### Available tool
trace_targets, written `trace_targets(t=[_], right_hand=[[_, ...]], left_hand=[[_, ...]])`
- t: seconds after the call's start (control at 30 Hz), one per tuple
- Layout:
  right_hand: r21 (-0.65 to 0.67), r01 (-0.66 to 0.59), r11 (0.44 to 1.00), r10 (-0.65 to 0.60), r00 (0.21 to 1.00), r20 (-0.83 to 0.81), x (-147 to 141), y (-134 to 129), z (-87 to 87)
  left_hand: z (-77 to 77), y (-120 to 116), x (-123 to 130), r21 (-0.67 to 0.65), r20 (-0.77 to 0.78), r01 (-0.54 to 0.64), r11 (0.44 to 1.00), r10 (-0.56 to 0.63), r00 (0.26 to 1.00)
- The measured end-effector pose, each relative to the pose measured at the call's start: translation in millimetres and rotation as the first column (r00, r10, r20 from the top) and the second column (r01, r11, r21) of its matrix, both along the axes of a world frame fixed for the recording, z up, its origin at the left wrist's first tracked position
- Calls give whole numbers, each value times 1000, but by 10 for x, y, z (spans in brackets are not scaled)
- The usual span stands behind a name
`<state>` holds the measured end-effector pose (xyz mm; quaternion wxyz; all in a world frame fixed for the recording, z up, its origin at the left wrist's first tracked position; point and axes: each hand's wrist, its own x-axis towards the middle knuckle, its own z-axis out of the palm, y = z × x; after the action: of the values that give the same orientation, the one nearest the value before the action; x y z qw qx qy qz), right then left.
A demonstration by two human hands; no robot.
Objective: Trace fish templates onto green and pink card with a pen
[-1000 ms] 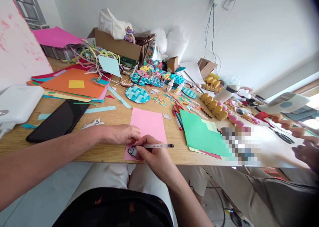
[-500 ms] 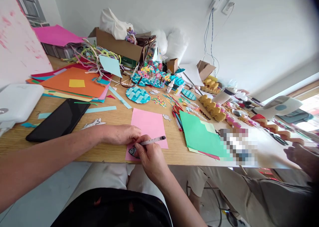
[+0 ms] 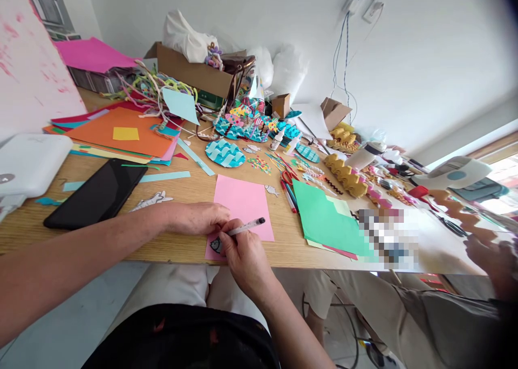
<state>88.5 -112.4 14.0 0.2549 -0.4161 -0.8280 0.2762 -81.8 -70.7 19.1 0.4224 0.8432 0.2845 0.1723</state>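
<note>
My right hand (image 3: pixel 246 255) is closed around a pen (image 3: pixel 245 226) with a pale barrel and a dark end, held low over a sheet of pink paper (image 3: pixel 246 202). A small paper fish (image 3: pixel 216 245) with black outlines lies on the pink sheet's near left corner, partly covered by my right hand. Curled fingers of my left hand (image 3: pixel 204 218) rest on the sheet's left side, just above the fish. Their tips are hidden, so what they press or pinch cannot be seen.
Left of me lie a black phone (image 3: pixel 97 193), a white device (image 3: pixel 34 161) and orange paper (image 3: pixel 117 134). Green paper (image 3: pixel 326 218) and markers (image 3: pixel 288 196) are on the right. Farther right, another person's hand (image 3: pixel 485 250) holds a wavy brown strip (image 3: pixel 461 212).
My right hand and the pen have shifted only slightly, while my left hand stays in place. At right, the other person's hand and wavy strip have moved a little.
</note>
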Motion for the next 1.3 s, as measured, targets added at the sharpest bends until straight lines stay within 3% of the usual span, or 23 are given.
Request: trace_targets(t=[1.3], right_hand=[[-77, -54, 996, 50, 997, -61, -13, -49, 5]], left_hand=[[-89, 36, -48, 170, -54, 45, 984, -36, 998]])
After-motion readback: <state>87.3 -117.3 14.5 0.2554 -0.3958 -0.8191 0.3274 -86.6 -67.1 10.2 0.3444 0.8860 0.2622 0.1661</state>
